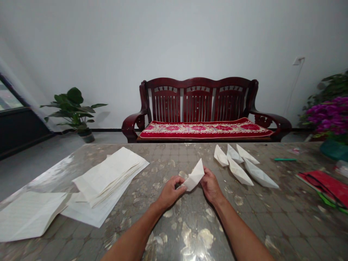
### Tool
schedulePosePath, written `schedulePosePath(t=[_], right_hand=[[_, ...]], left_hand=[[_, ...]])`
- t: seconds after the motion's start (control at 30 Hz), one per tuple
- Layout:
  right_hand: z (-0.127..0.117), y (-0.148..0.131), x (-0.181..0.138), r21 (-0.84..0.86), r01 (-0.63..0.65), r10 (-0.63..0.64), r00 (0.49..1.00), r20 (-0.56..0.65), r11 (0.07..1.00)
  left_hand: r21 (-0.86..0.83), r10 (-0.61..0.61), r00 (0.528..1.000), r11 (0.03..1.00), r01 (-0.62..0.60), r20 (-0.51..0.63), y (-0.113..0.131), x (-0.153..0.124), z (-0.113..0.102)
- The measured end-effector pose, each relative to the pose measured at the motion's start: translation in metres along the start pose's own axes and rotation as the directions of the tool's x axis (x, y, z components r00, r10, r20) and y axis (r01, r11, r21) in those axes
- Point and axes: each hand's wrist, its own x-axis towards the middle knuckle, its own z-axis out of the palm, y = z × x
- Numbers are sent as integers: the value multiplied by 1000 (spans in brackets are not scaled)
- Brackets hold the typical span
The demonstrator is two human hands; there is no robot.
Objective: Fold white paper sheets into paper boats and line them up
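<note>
A folded white paper boat (194, 177) is held just above the table between my two hands. My left hand (172, 190) pinches its near left end, thumb in front and fingers behind. At its right side, my right hand (211, 185) grips the paper, its fingertips partly hidden behind the boat. Several finished paper boats stand in a group to the right, among them a near one (261, 174) and a small one (220, 156). A stack of loose white paper sheets (111, 174) lies to the left.
The table (152, 239) has a patterned, glossy cover. More paper (29, 214) lies at its left edge. On the right are a green pen (285, 159), a red item with a black strap (326, 185) and purple flowers (328, 114). Beyond stands a wooden bench (195, 87).
</note>
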Motion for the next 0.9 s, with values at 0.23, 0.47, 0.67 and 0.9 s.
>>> schedulePosePath(t=[0.23,0.47,0.67,0.9], right_hand=[[-22,-3,6,-521,405,-481,877,-11,751],[-16,-14,-11,-786,612,-603,661,447,88],[-15,-18,-15,-814,570,-461,696,551,-113],[-15,-22,-15,-805,573,-433,693,576,-154]], left_hand=[[594,318,944,778,-205,-91,7,-6,-9],[728,371,928,645,-230,-35,14,-8,-11],[740,363,931,637,-218,-38,11,-7,-12],[707,367,926,679,-200,-91,8,-7,-11]])
